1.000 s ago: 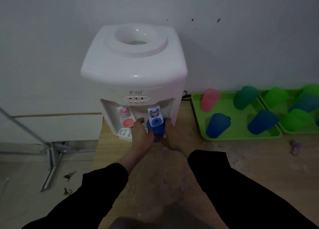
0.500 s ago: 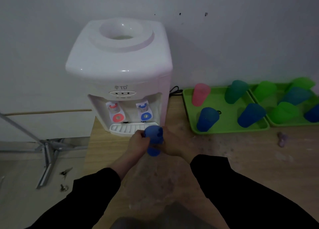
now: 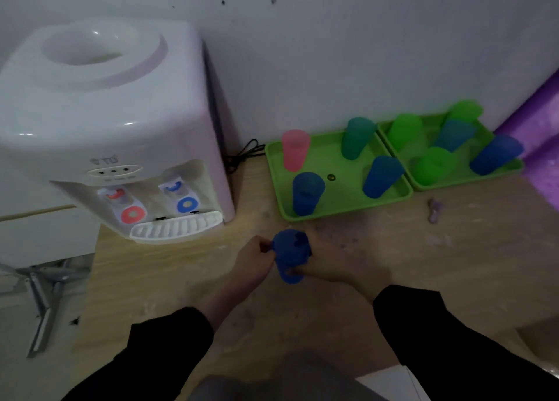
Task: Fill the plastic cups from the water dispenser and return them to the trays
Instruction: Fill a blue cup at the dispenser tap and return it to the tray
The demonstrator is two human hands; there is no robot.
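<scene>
Both hands hold one blue plastic cup [image 3: 289, 254] upright above the wooden table, to the right of the dispenser's drip grille. My left hand [image 3: 252, 263] grips its left side and my right hand [image 3: 329, 264] wraps its right side. The white water dispenser [image 3: 102, 122] stands at the left with a red tap and a blue tap [image 3: 184, 202]. Two green trays sit at the back right: the near tray [image 3: 348, 210] holds a pink, a teal and two blue cups, the far tray [image 3: 514, 166] holds several green and blue cups.
A black power cord [image 3: 242, 155] lies between dispenser and near tray. A small purple object [image 3: 435, 210] rests on the table in front of the trays. A purple roll [image 3: 541, 146] leans at the far right. The table's left edge drops to a floor with a metal stand [image 3: 45, 294].
The blue cup has left the blue tap and travelled toward me and to the right, both hands still on it. My view has swung right, showing more of the trays.
</scene>
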